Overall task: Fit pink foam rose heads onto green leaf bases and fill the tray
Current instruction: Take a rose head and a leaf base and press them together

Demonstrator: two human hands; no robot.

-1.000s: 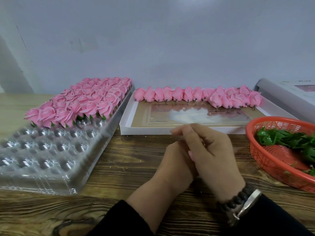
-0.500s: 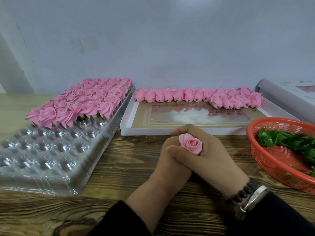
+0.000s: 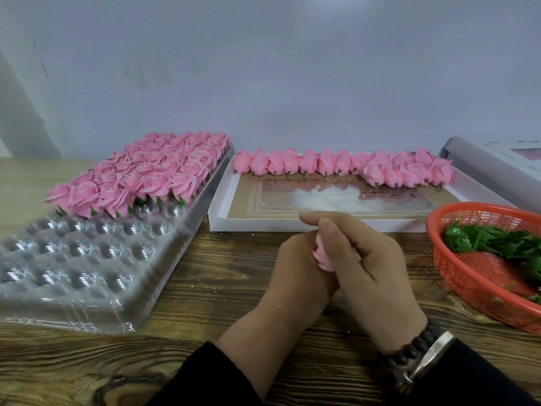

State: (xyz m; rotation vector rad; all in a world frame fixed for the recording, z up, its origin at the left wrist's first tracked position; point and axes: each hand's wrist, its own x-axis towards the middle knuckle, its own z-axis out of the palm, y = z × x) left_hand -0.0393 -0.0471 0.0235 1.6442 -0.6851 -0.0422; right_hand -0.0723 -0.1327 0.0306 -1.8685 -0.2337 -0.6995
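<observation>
Both hands, left hand [image 3: 295,268] and right hand [image 3: 371,259], pinch the rose head [image 3: 323,254] (soft foam, crushable); best gripped low, near its base.

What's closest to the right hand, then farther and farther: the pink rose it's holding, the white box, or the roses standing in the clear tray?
1. Pink rose, held in the right hand.
2. White box, just behind the hands.
3. Tray roses, far left.
</observation>
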